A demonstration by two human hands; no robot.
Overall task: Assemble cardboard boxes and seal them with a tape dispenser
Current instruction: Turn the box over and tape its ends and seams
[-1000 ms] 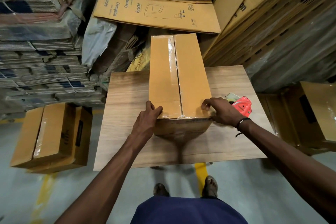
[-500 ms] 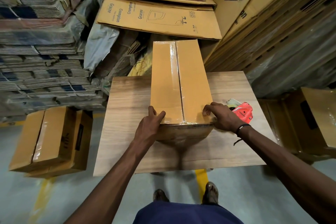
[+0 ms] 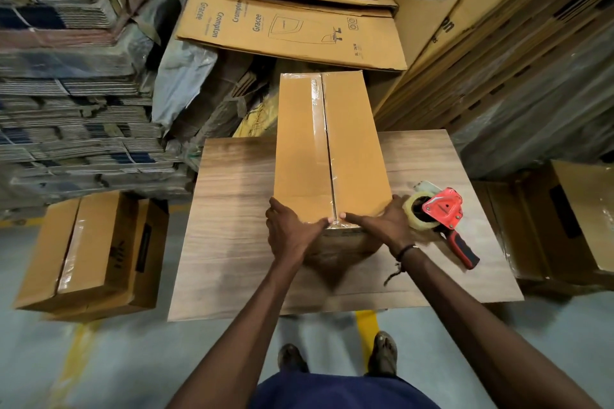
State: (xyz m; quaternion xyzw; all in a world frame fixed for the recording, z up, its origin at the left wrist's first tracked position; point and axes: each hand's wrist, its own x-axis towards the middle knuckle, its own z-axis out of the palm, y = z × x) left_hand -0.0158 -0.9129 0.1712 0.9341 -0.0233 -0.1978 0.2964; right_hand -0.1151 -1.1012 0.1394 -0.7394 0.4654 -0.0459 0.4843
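Note:
A tall cardboard box lies lengthwise on the wooden table, its top seam covered by clear tape. My left hand and my right hand lie flat over the box's near top edge, thumbs meeting at the seam, fingers pressing the tape down over the edge. A red tape dispenser with a clear roll lies on the table just right of my right hand.
A sealed box sits on the floor to the left, another box to the right. Flat printed cartons lie stacked behind the table, with bundled cardboard stacks at the left and leaning sheets at the right.
Both hands have slid inward from the box's near corners to meet at the taped seam. The camera has tilted slightly, showing more of the tape dispenser.

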